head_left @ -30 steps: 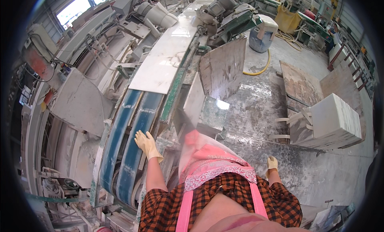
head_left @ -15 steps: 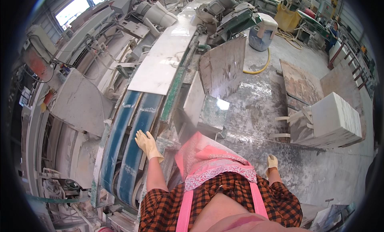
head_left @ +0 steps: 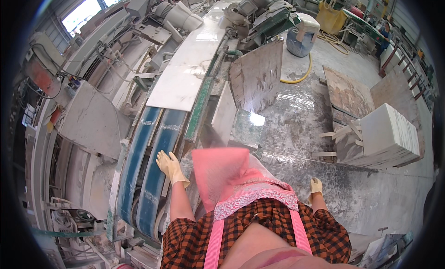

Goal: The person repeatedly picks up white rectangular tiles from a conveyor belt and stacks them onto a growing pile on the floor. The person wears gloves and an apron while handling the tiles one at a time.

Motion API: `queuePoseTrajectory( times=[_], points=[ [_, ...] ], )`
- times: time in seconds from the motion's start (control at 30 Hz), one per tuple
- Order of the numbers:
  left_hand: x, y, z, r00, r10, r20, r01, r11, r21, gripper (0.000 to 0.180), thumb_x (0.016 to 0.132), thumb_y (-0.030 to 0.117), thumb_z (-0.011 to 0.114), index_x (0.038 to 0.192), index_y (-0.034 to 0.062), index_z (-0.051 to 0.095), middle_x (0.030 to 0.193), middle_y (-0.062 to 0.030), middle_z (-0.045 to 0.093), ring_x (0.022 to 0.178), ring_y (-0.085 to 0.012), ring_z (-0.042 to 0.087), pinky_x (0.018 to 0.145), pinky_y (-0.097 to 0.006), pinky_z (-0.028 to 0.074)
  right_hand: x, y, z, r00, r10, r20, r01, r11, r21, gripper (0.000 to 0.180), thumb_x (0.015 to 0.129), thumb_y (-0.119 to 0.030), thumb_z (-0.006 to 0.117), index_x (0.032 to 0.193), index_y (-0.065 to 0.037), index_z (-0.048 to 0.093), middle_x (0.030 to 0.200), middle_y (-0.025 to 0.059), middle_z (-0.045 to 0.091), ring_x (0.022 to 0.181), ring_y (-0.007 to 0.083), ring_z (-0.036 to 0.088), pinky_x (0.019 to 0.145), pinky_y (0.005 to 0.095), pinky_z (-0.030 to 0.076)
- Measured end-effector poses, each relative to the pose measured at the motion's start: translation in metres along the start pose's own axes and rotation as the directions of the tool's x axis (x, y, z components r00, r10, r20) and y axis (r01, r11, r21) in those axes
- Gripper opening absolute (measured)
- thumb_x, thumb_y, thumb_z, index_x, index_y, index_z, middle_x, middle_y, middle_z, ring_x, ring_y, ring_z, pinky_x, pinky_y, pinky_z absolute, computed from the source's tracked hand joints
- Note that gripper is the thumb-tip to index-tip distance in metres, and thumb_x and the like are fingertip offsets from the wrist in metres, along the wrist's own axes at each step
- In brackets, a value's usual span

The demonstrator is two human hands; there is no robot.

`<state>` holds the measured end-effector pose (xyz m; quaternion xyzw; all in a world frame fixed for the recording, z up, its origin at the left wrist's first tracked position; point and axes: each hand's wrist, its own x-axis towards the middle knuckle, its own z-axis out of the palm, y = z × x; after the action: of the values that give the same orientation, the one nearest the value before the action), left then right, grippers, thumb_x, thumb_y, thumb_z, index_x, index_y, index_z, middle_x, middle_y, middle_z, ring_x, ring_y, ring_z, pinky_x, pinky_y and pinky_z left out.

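Blue conveyor belts [head_left: 155,190]: running as two parallel strips down the left of centre, curving over at the near end in the lower left of the frame.
Left hand [head_left: 169,168]: open in a pale rubber glove, fingers extended and pointing to the upper left, placed over the right edge of the right-hand strip; firm contact or light hovering, impossible to tell.
White stone slab [head_left: 178,83]: lying flat over the belts above the left hand, polished and faintly veined, with a straight near edge crossing both strips.
Green-stained side rail [head_left: 197,113]: bordering the slab and belts on the right.
Right hand [head_left: 316,185]: hanging right of centre in the lower half, in a matching glove, well apart from the belts; too small to tell whether open or closed.
Pink apron [head_left: 232,174]: flaring out at lower centre, over an orange-and-black checked shirt [head_left: 250,213].
Pale panel [head_left: 222,112]: standing on edge just right of the rail, near a larger stained panel [head_left: 257,74].
Strapped stone stack [head_left: 389,134]: standing at the right of the frame, grey-veined, beside a brown-stained board [head_left: 347,93].
Blue plastic drum [head_left: 300,41]: upright on the wet grey floor [head_left: 296,125], upper right of centre, with a yellow hose [head_left: 303,76] curving below.
Electric motor [head_left: 187,18]: mounted left of the slab, top of the frame.
Co-worker [head_left: 384,39]: small and distant, upper right.
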<state>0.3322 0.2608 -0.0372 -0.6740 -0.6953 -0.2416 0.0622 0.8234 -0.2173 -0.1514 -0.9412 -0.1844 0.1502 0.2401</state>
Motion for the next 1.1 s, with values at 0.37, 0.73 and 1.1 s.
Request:
queuePoseTrajectory(
  times=[0.37,0.73,1.1],
  points=[
    [0.001,0.002,-0.001,1.0,0.004,-0.007,-0.004,1.0,-0.006,0.049,0.097,0.03,0.046,0.127,-0.0074,0.054,0.131,-0.0237,0.055,0.127,-0.0339,0.049,0.112,-0.043,0.029,0.003,0.001,-0.001,1.0,0.018,0.005,-0.018,0.999,-0.03,0.033,0.085,-0.024,0.055,0.106,-0.002,0.068,0.103,0.0194,0.068,0.1,0.0315,0.065,0.086,0.037,0.05],
    [0.003,0.005,-0.001,1.0,0.006,0.001,-0.006,1.0,-0.009,0.048,0.098,0.029,0.045,0.128,-0.0076,0.054,0.132,-0.024,0.054,0.128,-0.0344,0.048,0.113,-0.044,0.028,0.008,0.004,0.0,1.0,0.006,0.014,-0.005,1.0,-0.021,0.031,0.087,-0.024,0.054,0.106,-0.003,0.068,0.101,0.018,0.069,0.099,0.032,0.066,0.084,0.0368,0.05],
    [0.003,0.007,-0.001,1.0,0.009,-0.018,-0.009,1.0,-0.025,0.047,0.097,0.028,0.046,0.127,-0.0074,0.054,0.13,-0.0243,0.055,0.127,-0.0347,0.049,0.112,-0.044,0.029,0.015,0.015,0.011,1.0,0.012,0.011,-0.013,0.999,0.039,0.029,0.088,-0.023,0.053,0.104,-0.003,0.068,0.096,0.0168,0.07,0.092,0.0276,0.068,0.08,0.0348,0.05]
  ],
)
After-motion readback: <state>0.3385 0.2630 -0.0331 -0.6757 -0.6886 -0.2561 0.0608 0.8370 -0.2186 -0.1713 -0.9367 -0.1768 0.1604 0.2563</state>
